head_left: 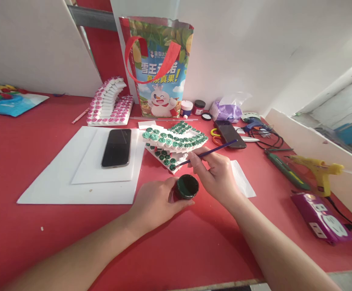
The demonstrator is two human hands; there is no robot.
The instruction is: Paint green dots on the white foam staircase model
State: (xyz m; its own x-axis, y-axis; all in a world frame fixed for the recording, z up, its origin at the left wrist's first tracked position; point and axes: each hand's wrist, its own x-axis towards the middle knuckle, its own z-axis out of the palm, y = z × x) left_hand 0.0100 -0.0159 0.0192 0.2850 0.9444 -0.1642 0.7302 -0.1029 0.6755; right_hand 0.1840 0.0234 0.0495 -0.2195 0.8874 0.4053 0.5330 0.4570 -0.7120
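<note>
One red counter [9,226] is noted, its near edge well apart from the work, giving elbow room; a flat white board [45,186] bounds the left. Beyond the hands sits a white, curved, tiered craft piece studded with green rosettes [161,142], its upper tier lying left to right. The left hand [154,198] is half-curled around a small round pot of dark green paint [187,186]. Nearer the piece, which lies forward-left of it, the right hand [215,169] pinches a slim dark-blue brush [221,147], tip at the near corner.
</note>
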